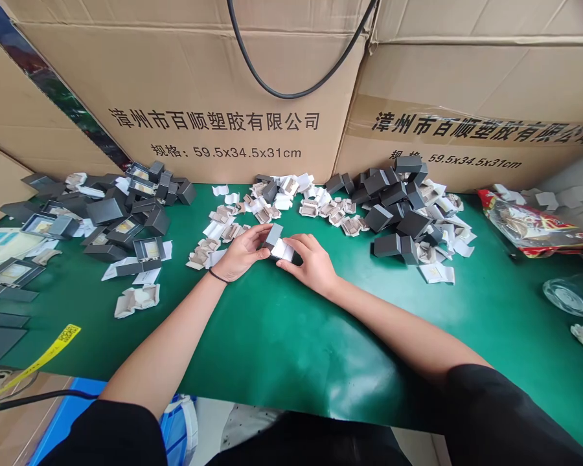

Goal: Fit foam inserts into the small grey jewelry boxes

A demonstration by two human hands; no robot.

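Above the green tabletop, a small dark grey box [274, 237] with its lid raised sits between my two hands. My left hand [245, 251] grips the lid side, thumb in front and fingers behind. On the other side, my right hand [311, 260] holds the box body, its thumb and fingers around the white lining [284, 250]. What lies deeper inside the box is hidden. Just beyond my hands are several crumpled grey-white card inserts [276, 194], and more of them [205, 252] lie close to my left wrist.
Dark boxes are heaped at the left [107, 210] and right [393, 194]. Large cardboard cartons [214, 77] wall off the back, with a black cable [291, 96] hanging before them. A red plastic packet [529, 223] and a clear glass vessel [573, 294] are at far right.
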